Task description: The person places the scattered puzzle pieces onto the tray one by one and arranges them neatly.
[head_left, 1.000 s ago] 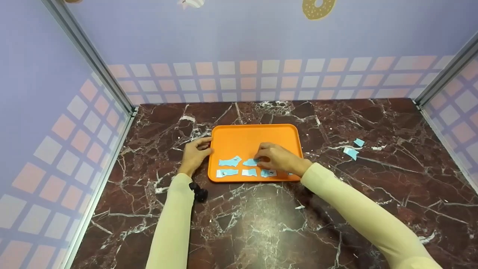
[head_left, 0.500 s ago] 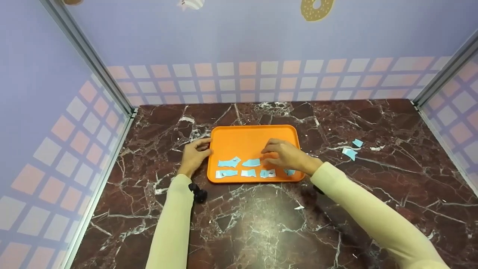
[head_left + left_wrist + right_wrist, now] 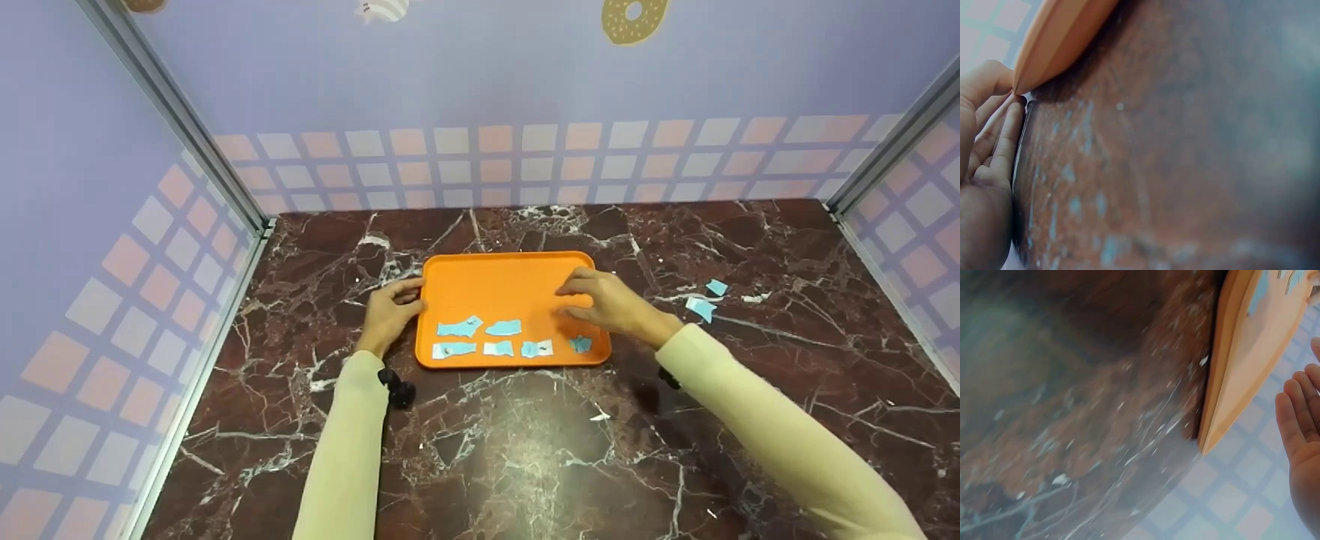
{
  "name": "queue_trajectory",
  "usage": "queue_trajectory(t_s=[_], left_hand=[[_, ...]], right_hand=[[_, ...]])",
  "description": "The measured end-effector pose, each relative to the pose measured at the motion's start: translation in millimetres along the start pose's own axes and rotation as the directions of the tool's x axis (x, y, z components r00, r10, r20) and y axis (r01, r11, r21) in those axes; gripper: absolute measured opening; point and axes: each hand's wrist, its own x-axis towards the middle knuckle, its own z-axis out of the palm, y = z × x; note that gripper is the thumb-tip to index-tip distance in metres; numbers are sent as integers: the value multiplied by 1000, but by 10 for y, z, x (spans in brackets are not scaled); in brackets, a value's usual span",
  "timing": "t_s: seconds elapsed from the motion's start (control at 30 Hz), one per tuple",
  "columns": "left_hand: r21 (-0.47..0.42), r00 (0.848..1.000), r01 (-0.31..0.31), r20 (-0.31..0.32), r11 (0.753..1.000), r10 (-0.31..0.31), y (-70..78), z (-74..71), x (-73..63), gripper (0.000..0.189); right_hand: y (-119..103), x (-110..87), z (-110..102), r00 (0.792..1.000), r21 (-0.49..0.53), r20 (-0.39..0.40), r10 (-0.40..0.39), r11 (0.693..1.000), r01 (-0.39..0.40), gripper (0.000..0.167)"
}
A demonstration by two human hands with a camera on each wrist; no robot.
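Observation:
In the head view an orange tray (image 3: 517, 289) lies on the marbled table. My left hand (image 3: 390, 311) holds its left rim; in the left wrist view the fingers (image 3: 1008, 132) meet the tray's edge. Torn blue-and-white paper pieces lie flat on the tray in two rows near its front. The upper row has a long piece (image 3: 459, 327) and a shorter piece (image 3: 503, 328). Several more, among them a white-ended piece (image 3: 454, 350) and a small piece (image 3: 580, 344), form the lower row. My right hand (image 3: 611, 304) hovers over the tray's right side, fingers apart, holding nothing.
Two more torn paper pieces lie on the table right of the tray, a larger scrap (image 3: 702, 308) and a smaller scrap (image 3: 717, 287). A tiny white shred (image 3: 600, 416) sits in front of the tray. Patterned walls (image 3: 480, 90) close off the back and sides.
My right hand has let go of the shorter piece in the upper row and moved right across the tray, uncovering the small piece at the lower right. My left hand has stayed at the rim.

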Motion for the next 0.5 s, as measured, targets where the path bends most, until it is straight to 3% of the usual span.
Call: queue_trajectory(t_s=[0.5], left_hand=[[-14,1000,16,2,1000,-16,4,1,0,41]], right_hand=[[227,-359,-280,983,-18,-89,159,987,-161,30]])
